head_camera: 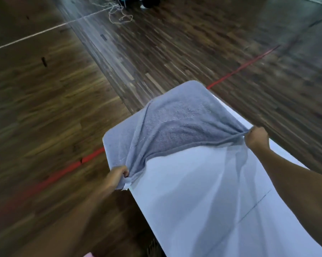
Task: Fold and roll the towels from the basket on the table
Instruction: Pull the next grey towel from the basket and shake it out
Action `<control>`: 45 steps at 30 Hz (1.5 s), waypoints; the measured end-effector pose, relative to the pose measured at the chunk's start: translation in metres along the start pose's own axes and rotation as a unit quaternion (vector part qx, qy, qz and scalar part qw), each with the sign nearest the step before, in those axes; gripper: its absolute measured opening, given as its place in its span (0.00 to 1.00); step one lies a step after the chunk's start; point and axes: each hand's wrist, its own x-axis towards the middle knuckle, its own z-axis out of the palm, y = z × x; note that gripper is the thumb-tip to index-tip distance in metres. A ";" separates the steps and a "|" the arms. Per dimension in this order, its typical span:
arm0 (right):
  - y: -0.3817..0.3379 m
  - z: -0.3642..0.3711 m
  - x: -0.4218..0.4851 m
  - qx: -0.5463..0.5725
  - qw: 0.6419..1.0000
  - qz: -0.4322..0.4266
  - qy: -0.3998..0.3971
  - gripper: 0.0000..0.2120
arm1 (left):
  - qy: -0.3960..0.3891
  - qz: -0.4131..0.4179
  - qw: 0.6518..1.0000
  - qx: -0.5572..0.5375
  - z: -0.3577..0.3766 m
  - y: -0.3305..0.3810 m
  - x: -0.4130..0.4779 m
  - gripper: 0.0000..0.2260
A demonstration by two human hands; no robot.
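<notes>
The towel [177, 127] is pinched at its near corners by the left hand [117, 177] and right hand [256, 137]; its far end overhangs the table [203, 201] and could slide off.

I have one view only, worn on the person's head, wide-angle, facing forward and steeply down. It sits close over the long white counter [203, 201], which slants from lower right to mid-frame, where the grey terry towel [175, 127] lies. The left hand [117, 175] and right hand [256, 137] reach in from below; dark wood-plank floor [156, 52] fills the rest.
</notes>
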 end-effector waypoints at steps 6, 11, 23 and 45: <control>0.051 0.026 0.001 -0.009 0.998 -0.047 -0.027 0.10 | 0.109 0.077 0.969 0.209 0.054 -0.040 -0.018 0.12; 0.045 0.032 0.014 -0.095 0.993 -0.073 -0.010 0.31 | 0.182 0.054 0.951 0.245 0.069 -0.049 -0.001 0.17; -0.022 0.068 0.054 -0.063 0.947 -0.313 -0.024 0.20 | 0.263 0.124 0.908 0.302 0.071 -0.034 0.055 0.15; 0.149 0.081 -0.116 -0.117 0.968 -0.222 -0.023 0.38 | 0.203 0.071 0.909 0.357 0.227 -0.135 -0.143 0.54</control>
